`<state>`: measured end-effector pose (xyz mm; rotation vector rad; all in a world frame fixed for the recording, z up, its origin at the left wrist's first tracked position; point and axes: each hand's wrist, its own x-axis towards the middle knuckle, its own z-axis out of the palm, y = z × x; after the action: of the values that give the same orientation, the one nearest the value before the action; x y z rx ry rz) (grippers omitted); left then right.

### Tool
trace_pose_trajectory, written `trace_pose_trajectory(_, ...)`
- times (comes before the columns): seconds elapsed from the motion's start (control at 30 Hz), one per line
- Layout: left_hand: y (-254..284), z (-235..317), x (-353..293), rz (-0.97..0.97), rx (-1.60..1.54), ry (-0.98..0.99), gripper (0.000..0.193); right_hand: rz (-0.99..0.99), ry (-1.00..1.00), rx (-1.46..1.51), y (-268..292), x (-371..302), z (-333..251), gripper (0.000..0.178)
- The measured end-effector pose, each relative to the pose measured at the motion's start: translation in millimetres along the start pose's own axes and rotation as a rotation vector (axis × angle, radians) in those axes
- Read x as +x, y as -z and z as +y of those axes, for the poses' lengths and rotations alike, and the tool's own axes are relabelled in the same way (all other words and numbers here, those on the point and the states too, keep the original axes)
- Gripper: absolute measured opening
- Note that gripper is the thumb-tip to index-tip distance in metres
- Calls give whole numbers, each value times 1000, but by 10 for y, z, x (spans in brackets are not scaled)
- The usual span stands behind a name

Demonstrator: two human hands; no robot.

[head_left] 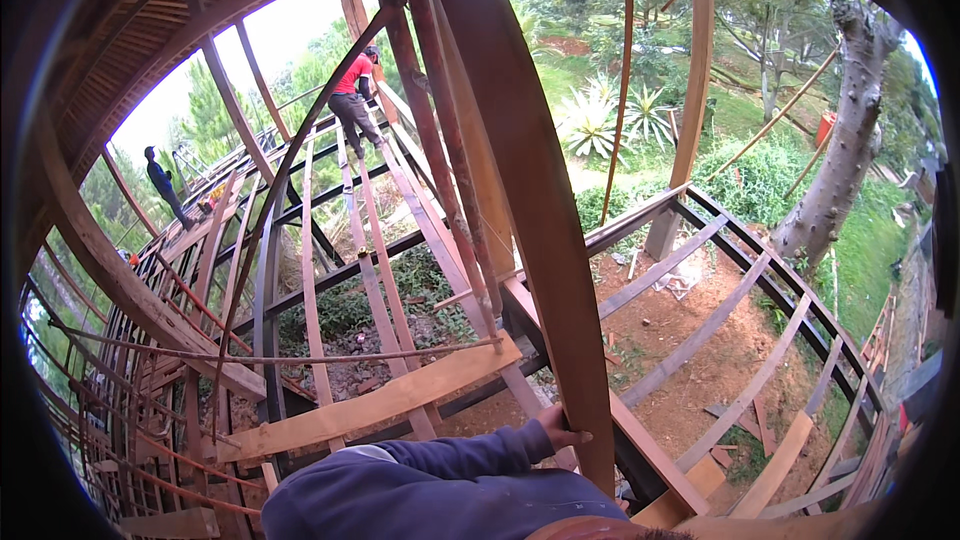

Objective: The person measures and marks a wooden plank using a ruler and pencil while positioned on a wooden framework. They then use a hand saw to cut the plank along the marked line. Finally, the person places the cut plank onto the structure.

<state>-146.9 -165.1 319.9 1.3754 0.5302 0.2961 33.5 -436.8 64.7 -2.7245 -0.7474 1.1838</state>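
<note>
My left hand [560, 430], in a navy sleeve, is closed on the left edge of a long brown wooden plank [545, 170]. The plank stands nearly upright in front of me, tilted a little, its lower end beside my chest. Only a small bit of what seems to be my right hand [622, 502] shows low at the plank's right side; its fingers are hidden. Behind the plank rise reddish-brown poles [440, 110]. A wide light board [370, 405] lies across the floor joists to the left of my hand.
Open joists [690, 350] span bare soil [640, 320] at the right, bounded by a dark metal beam [800, 285]. Gaps separate the joists at left too. A person in a red shirt [355, 90] stands on the far frame; another in dark clothes [163, 185] is farther left. A tree trunk [840, 130] stands outside.
</note>
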Motion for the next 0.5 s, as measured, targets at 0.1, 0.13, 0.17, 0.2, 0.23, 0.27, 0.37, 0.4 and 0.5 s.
trace_pose_trajectory(0.1, -63, -121, 5, -31, -102, -83, 52, -120, -48, -62, -25, 91, 211, 59)
trace_pose_trajectory(0.13, -72, -140, 33, -60, -42, -64, 54, -140, -58, -111, 69, 117, 284, 59)
trace_pose_trajectory(0.17, -15, -179, -35, -52, 22, -28, 56, -159, -27, -171, 290, -67, 31, 59)
trace_pose_trajectory(0.2, 39, -224, -99, -46, 86, 9, 59, -135, 20, -255, 622, -251, -235, 46)
trace_pose_trajectory(0.23, 29, -277, -114, -57, 62, 14, 59, 48, 182, -107, 970, -465, -409, 32)
trace_pose_trajectory(0.27, 39, -368, -138, -57, 39, 20, 60, 221, 336, 21, 1357, -729, -738, 25)
trace_pose_trajectory(0.37, -25, -528, -141, -62, 107, 23, 63, 477, 744, 542, 2650, -1652, -1808, 20)
trace_pose_trajectory(0.4, -16, -573, -147, -46, 154, 27, 64, 551, 939, 616, 3023, -1954, -2215, 23)
trace_pose_trajectory(0.5, 64, -869, -398, -23, 148, 43, 67, 542, 1474, 748, 3775, -2595, -3598, 36)
